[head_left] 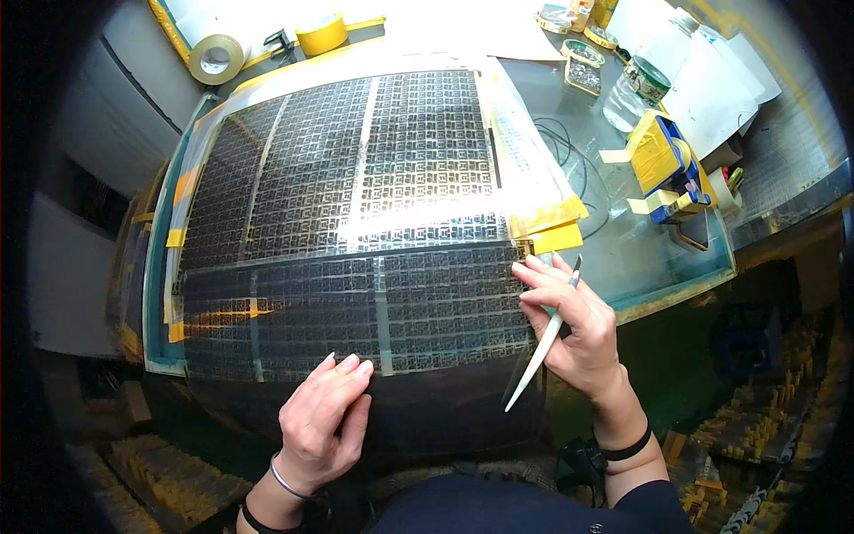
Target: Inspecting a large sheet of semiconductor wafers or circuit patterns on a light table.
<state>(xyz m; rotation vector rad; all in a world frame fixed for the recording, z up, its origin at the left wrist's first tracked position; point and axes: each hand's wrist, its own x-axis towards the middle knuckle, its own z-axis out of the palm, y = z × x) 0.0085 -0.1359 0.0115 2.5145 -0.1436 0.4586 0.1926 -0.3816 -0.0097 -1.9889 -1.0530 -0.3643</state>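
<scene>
A large dark film sheet (302, 178) printed with rows of small repeating patterns lies over a lit glass-topped table. Its near part, below a crosswise line, looks darker and reaches past the table's front edge toward me. My left hand (322, 420) rests on that near part with loosely bent fingers and nothing visible in them. At the sheet's right side, my right hand (574, 325) holds a slim white-handled craft knife (543, 351) between thumb and fingers. Its short metal tip points up and away, while the tapered handle end points toward me. The right fingertips touch the sheet's edge.
Tape rolls (216, 60) and a yellow roll (321, 36) stand at the back left. On the right are a blue tape dispenser (663, 165), a clear jar (636, 93), a small tray (584, 69) and a thin black cable (569, 147). Yellow tape (556, 238) lies by the sheet's right edge.
</scene>
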